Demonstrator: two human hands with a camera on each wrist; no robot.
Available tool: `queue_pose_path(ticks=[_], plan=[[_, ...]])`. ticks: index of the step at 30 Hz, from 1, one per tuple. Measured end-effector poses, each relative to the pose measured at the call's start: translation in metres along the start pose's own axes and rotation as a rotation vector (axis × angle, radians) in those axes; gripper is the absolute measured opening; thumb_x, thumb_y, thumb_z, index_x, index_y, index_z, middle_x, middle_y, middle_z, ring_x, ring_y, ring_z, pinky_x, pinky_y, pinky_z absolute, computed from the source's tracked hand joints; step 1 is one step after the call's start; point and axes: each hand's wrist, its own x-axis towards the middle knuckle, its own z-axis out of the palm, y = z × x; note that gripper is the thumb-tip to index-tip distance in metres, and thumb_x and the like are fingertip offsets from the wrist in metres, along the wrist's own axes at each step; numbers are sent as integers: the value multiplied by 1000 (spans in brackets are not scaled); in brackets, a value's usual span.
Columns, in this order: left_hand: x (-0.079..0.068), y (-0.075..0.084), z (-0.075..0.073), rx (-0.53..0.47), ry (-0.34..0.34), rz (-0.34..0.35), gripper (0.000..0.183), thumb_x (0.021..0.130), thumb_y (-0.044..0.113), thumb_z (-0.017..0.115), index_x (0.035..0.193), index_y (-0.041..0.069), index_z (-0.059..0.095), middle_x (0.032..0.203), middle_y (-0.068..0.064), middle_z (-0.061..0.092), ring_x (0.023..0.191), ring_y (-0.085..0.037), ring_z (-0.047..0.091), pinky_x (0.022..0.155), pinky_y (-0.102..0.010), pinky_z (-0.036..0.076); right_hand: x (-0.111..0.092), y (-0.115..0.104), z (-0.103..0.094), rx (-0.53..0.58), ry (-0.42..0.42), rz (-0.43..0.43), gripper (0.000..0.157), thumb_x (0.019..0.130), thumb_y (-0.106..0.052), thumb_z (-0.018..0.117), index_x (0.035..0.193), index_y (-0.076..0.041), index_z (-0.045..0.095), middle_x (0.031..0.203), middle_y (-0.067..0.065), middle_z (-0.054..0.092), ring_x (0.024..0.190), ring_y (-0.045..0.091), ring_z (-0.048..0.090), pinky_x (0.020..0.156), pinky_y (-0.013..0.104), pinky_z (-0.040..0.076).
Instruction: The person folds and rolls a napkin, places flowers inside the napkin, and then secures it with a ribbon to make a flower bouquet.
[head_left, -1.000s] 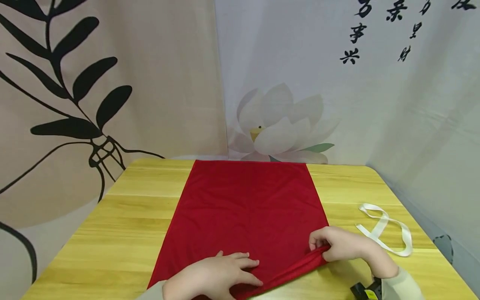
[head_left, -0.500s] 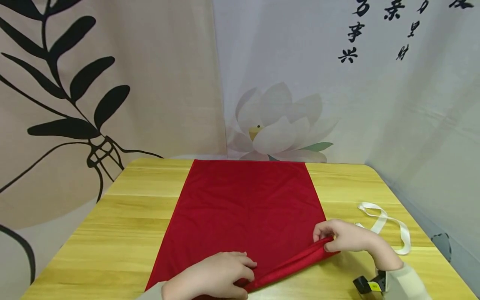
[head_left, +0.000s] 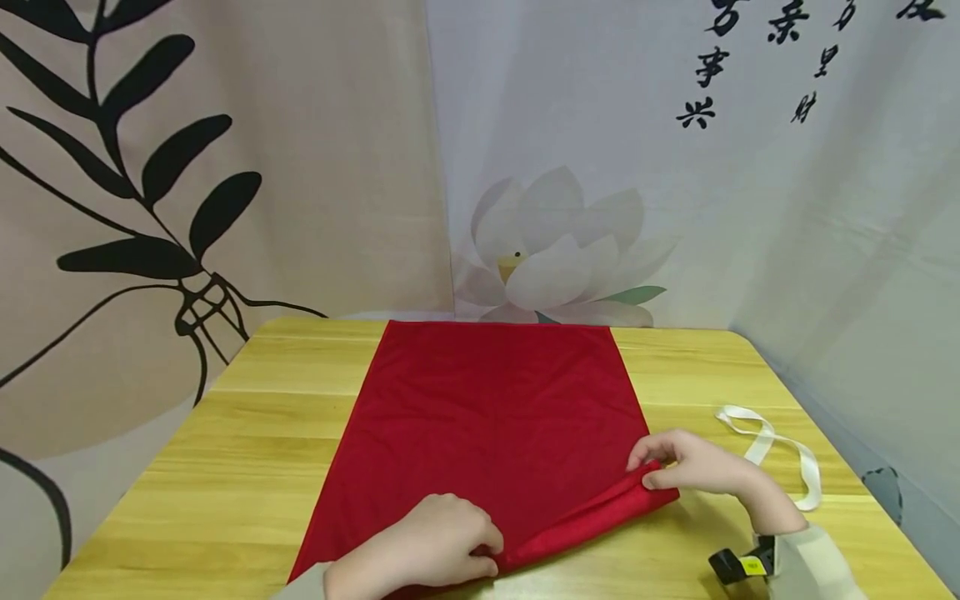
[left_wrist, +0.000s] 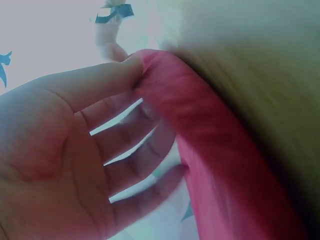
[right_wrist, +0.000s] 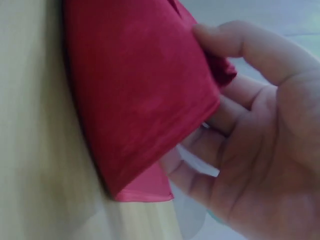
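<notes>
A red cloth (head_left: 495, 417) lies spread over the table, its near edge turned up into a loose roll that slants up toward the right. My left hand (head_left: 435, 537) pinches that rolled edge near the middle. In the left wrist view the thumb and fingers (left_wrist: 125, 72) meet at the roll of red fabric (left_wrist: 200, 115). At the near right corner my right hand (head_left: 693, 462) holds the other end of the roll. The right wrist view shows the cloth's folded corner (right_wrist: 145, 100) hanging between thumb and fingers (right_wrist: 220, 40).
The yellow wood-grain table (head_left: 262, 450) shows on both sides of the cloth. A looped white ribbon (head_left: 806, 471) lies to the right, partly behind my right hand. Printed curtains (head_left: 337, 167) hang behind the table, and a black wrist device (head_left: 738, 567) sits at the right sleeve.
My left fingers, spread on the cloth earlier, have curled in at the rolled edge. The right hand has lifted the corner slightly up and to the right, and the roll looks thicker.
</notes>
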Motion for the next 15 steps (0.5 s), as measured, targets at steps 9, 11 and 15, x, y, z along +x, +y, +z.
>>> queue_pose_path(ticks=[9,11,15], plan=[[2,0,-1,-102,-4,13,21,81,24,74,67,30,60,52,21,35,49,3,31,47,-14,28,-3,7,-1,49,128,1,5,90,-4,66,87,-7,69,70,-10,60,64,-1,47,55,23,43],[2,0,0,-124,-9,35,22,80,23,74,66,29,58,51,20,34,49,3,29,46,-14,26,-2,8,-1,34,164,10,9,90,-5,66,81,-7,67,67,-11,57,63,-1,46,54,23,41],[3,-1,2,-146,-18,76,21,81,22,73,67,28,58,51,19,33,48,5,26,45,-13,25,-1,8,1,37,222,36,15,90,-6,67,75,-6,64,64,-12,50,60,0,41,50,23,35]])
